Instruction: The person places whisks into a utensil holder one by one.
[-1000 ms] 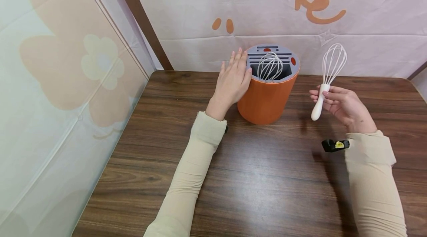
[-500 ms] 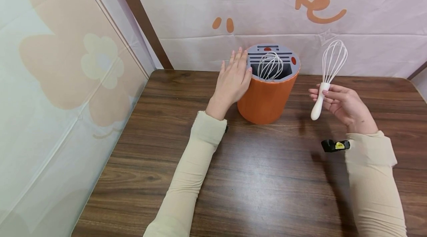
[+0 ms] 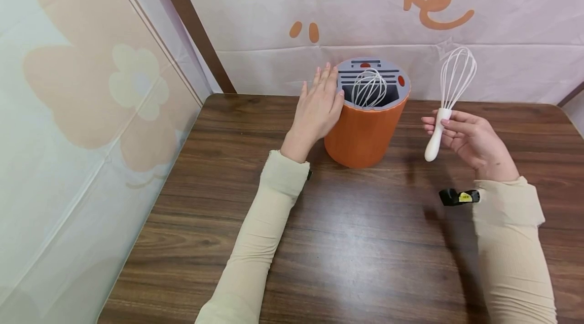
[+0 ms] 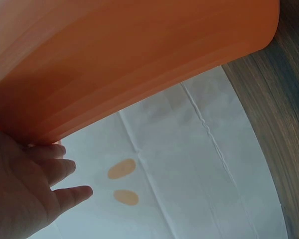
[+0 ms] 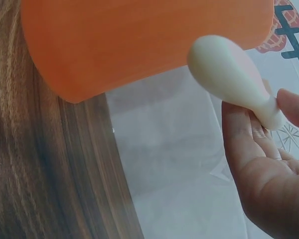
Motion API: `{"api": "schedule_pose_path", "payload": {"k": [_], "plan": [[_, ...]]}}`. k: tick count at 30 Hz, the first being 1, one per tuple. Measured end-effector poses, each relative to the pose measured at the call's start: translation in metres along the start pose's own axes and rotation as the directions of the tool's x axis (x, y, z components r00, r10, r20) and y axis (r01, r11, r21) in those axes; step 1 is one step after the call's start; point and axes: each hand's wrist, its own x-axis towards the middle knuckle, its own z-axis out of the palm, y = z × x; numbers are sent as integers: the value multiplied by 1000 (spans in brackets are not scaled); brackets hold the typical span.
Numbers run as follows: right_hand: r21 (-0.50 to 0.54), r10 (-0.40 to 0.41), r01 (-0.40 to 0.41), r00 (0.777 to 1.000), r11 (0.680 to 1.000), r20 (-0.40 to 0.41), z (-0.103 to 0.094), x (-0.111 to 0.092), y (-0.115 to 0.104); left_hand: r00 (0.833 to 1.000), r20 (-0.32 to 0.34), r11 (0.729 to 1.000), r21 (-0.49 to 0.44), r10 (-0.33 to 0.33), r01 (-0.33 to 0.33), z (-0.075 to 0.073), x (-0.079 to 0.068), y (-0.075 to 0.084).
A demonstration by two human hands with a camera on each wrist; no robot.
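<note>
An orange utensil holder [image 3: 365, 136] with a grey slotted top [image 3: 394, 68] stands near the back of the table. Out of its large front opening pokes the wire head of a whisk [image 3: 368, 90]; the rest of that one is hidden inside. My left hand [image 3: 316, 106] rests with straight fingers against the holder's left side at the rim. To the right of the holder, my right hand [image 3: 474, 139] pinches a second white whisk [image 3: 438, 134] at the top of its handle, wires up, above the table. In the right wrist view the handle [image 5: 226, 72] points toward the camera.
The dark wood table [image 3: 205, 222] ends at the back against a white printed cloth [image 3: 255, 9]. Another pale cloth with a flower print [image 3: 77, 85] hangs along the left edge. A small black device [image 3: 458, 197] sits at the right wrist.
The whisk in my right hand has risen slightly, wires a little higher against the back cloth. The left hand stays on the holder. The whole head view has shifted slightly.
</note>
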Motion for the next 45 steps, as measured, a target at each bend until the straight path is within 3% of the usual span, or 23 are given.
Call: {"api": "schedule_pose_path", "payload": {"k": [12,23,37,45], "plan": [[84,-3,-3,997,996,78,6,5,-4,1000,9,1000,-3,-4,4,0,0,-1],[4,-24,24,996,1000,81,17,9,-9,1000,10,1000,8,-4,4,-2,0,-1],[-1,-22,22,998,1000,63,23,11,-9,1000,17,1000,17,0,0,-2,0,0],[28,-28,26,994,999,107,23,11,-8,1000,16,1000,12,-6,6,-1,1,0]]}}
